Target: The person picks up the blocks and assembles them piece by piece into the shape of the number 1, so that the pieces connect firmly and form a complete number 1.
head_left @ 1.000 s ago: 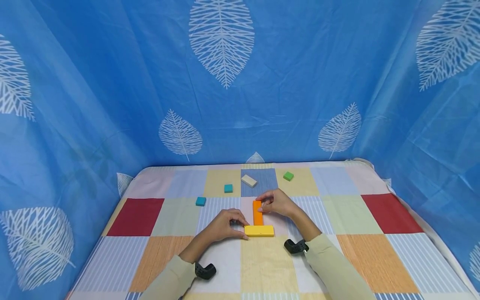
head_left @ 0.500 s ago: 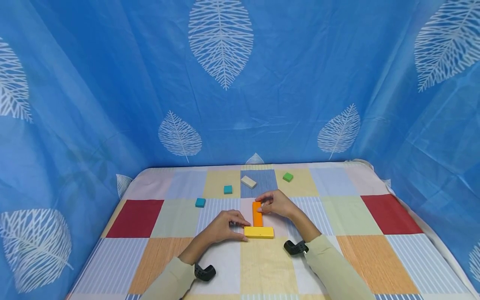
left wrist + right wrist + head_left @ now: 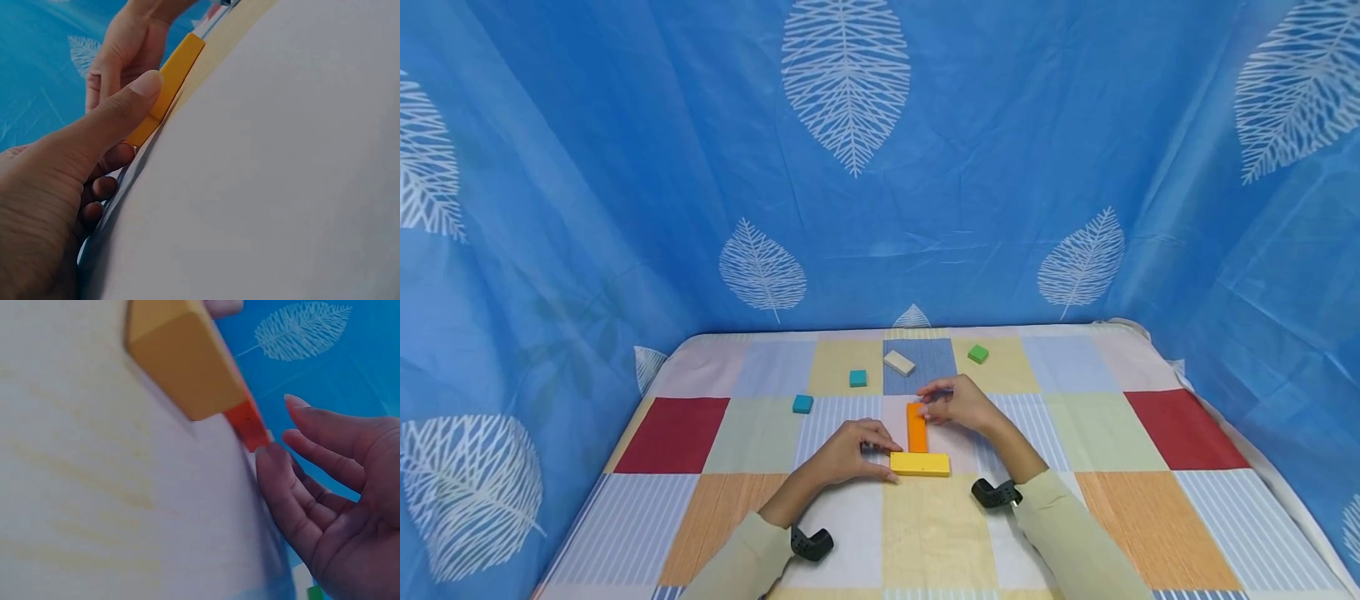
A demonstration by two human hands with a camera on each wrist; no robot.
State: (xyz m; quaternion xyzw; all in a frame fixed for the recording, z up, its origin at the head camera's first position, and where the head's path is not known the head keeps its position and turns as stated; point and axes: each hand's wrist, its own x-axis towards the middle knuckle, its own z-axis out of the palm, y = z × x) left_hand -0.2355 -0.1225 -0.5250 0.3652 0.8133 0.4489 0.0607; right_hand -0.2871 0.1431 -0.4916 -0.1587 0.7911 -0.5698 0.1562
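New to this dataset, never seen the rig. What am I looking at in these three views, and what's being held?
No machine: a person works bare-handed, wearing a head camera and one on each wrist. The wide picture is the head view; the close-ups are the wrists. On the patchwork table lie a yellow block and an orange block forming a T. The left hand touches the yellow block's end with its thumb; the right hand touches the orange one with relaxed fingers. Neither is lifted. Farther back: two teal cubes, a cream block, a green cube.

Head overview; 2 close wrist views
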